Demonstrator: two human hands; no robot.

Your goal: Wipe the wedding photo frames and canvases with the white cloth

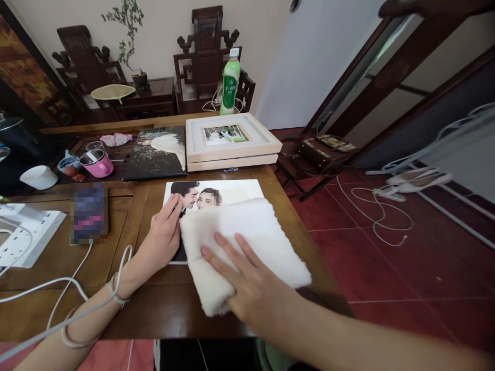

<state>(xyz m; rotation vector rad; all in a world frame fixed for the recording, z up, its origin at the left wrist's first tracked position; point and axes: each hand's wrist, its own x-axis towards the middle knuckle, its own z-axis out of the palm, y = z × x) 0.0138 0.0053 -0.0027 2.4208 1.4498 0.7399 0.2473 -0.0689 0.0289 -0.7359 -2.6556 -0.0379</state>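
A photo print (235, 188) of two people lies flat on the wooden table, its lower part covered by a folded, fluffy white cloth (251, 221). My left hand (164, 229) is at the print's left edge, fingers close together and fingertips pressed on its surface; the thumb does not show clearly. On top of the cloth lies my right hand (247, 275), with fingers stretched and spread, pressing it against the print. Its thumb is hidden near the cloth's lower fold.
Behind the print are stacked light wooden frames (234, 159), a dark photo panel (157, 154) and a green bottle (230, 82). To the left are a pink mug (96, 164), white cup (38, 178), blurred phone-like object (89, 214) and power strip (31, 234). White cables cross near my left forearm.
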